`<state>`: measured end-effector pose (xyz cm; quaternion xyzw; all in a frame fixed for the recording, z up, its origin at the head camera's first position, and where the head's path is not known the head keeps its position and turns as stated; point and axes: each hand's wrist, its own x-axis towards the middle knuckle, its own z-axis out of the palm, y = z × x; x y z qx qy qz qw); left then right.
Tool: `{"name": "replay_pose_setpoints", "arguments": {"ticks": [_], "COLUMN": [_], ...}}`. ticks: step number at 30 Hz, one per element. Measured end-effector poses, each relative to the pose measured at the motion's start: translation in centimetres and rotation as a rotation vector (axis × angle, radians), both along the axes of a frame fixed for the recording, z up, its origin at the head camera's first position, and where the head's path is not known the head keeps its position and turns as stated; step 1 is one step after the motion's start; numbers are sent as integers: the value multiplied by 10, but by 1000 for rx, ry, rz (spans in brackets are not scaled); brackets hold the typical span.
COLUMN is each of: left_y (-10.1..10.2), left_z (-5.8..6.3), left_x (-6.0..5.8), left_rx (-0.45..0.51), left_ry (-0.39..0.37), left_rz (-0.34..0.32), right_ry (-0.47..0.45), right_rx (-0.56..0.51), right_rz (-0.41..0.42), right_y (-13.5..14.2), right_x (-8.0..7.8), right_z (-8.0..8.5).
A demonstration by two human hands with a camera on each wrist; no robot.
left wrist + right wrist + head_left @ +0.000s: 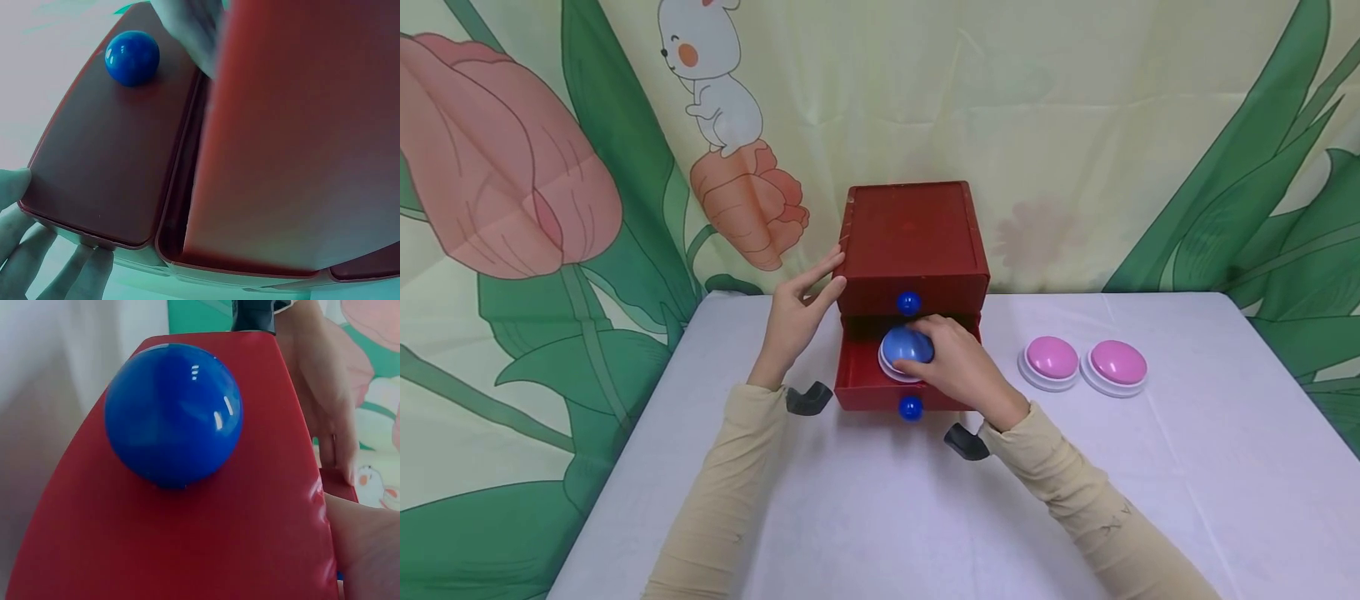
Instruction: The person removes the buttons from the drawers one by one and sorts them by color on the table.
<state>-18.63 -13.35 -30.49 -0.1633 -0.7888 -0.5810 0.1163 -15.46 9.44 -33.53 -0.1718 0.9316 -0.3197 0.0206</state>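
Observation:
A red two-drawer box (pixel 910 233) stands on the table with its lower drawer (pixel 857 375) pulled out. Inside that drawer, a push button (pixel 904 346) with a blue dome and a white base is gripped by my right hand (pixel 958 362), thumb in front and fingers over the far side. My left hand (pixel 793 321) rests its straight fingertips against the box's left side, near the upper drawer. In the left wrist view, the left fingers (pixel 28 259) lie along the box's edge. The right wrist view shows the drawer front (pixel 181 544) and its blue knob (pixel 174 415) up close.
Two pink push buttons (pixel 1052 358) (pixel 1117 363) with white bases sit side by side to the right of the box. A blue knob (pixel 908 303) sticks out from the upper drawer. Behind the white-covered table (pixel 880 517) hangs a printed curtain (pixel 1075 150).

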Motion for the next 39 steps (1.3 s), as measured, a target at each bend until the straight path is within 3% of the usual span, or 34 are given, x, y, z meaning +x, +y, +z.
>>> {"name": "replay_pose_setpoints", "arguments": {"ticks": [17,25,39], "left_y": [0,0,0], "left_z": [-1,-1,0], "left_x": [0,-1,0], "left_rx": [12,11,13], "left_ry": [8,4,-5], "left_rz": [0,-8,-2], "right_ry": [-22,-10,89], "right_rx": [91,72,-30], "right_rz": [1,-27,-35], "right_y": [-14,-15,-11], "right_x": [-5,-4,-4], "right_z": [-1,-1,-6]}}
